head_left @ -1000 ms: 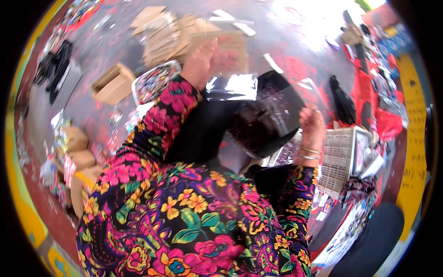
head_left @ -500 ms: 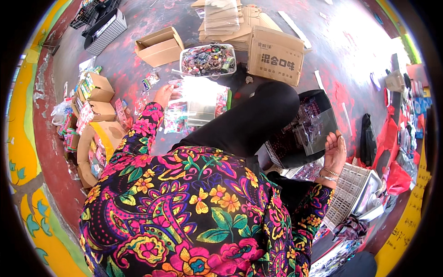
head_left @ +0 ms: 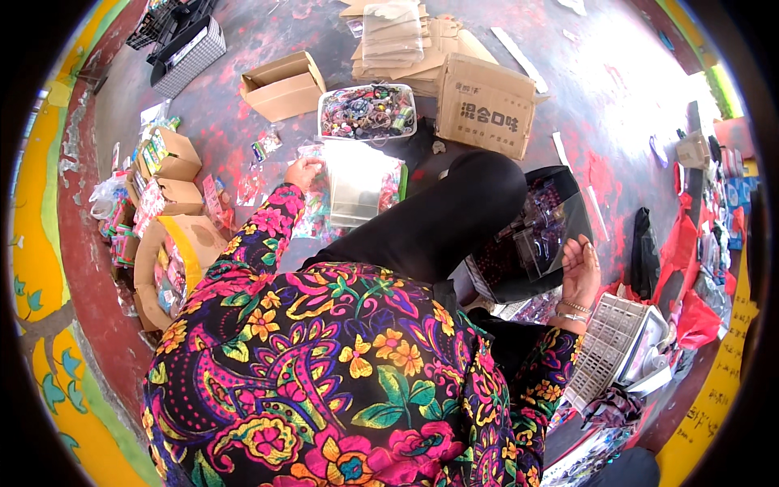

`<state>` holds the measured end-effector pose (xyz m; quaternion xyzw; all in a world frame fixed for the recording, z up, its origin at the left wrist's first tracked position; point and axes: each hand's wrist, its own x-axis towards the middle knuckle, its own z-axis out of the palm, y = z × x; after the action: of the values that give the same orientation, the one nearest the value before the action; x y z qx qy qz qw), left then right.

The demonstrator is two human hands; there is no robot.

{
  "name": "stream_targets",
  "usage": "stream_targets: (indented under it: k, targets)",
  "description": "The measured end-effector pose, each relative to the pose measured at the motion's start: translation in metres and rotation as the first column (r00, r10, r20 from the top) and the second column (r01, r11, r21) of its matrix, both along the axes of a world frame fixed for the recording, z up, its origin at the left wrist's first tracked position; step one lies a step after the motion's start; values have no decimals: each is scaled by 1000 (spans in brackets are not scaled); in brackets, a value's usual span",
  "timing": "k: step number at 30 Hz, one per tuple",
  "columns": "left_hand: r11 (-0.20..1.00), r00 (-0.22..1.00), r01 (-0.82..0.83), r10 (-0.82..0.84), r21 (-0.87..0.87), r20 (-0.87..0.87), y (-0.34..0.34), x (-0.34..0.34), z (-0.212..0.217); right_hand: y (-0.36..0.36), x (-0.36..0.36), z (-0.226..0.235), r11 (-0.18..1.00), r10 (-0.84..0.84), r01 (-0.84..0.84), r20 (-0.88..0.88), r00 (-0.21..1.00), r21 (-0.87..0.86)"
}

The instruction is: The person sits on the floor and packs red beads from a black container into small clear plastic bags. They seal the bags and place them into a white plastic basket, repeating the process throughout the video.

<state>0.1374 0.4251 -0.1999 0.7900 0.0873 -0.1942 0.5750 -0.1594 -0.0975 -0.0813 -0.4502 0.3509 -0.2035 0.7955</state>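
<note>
My right hand [head_left: 581, 269], with bracelets at its wrist, is closed at the edge of a clear plastic sheet [head_left: 578, 221]. The sheet hangs over a black bin [head_left: 527, 280] that holds dark see-through pieces and lies tilted beside my raised knee. My left hand [head_left: 304, 173] has its fingers curled in at the left edge of a stack of shiny clear sheets [head_left: 355, 191]. Glare whitens the top of that stack, and what the left fingers grip, if anything, does not show. Colourful small packets [head_left: 312, 217] lie under and beside the stack.
Ahead stand a white tub of hair ties [head_left: 324, 130], an open carton [head_left: 280, 85] and a brown box [head_left: 483, 109] near flattened cardboard. Cartons of packets [head_left: 170, 207] crowd the left. A pale plastic basket [head_left: 604, 345] and red bags [head_left: 698, 316] are at right.
My left hand has moved slightly right and its fingers have curled in. The right hand has shifted a little down and left, and the clear sheet has tilted to a narrower view.
</note>
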Motion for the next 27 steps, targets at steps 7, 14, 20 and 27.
stream_targets:
  k: [7, 14, 20, 27]
  targets:
    - [990, 1000, -12, 8, 142, 26, 25, 6, -33, 2, 3, 0, 1000, 13, -13, 20, 1000, -6]
    - [980, 999, -51, 51, 191, 7, 40, 11, -45, 5, 7, 0, 1000, 15, -15, -17, 1000, -1]
    - [872, 925, -187, 2, 452, 379, 20, 11, -20, 8, 5, 4, 998, 23, -21, 30, 999, -63]
    - [982, 832, 142, -188, 127, 523, -103, 27, 69, 18, 13, 27, 965, 51, -7, 160, 986, -261]
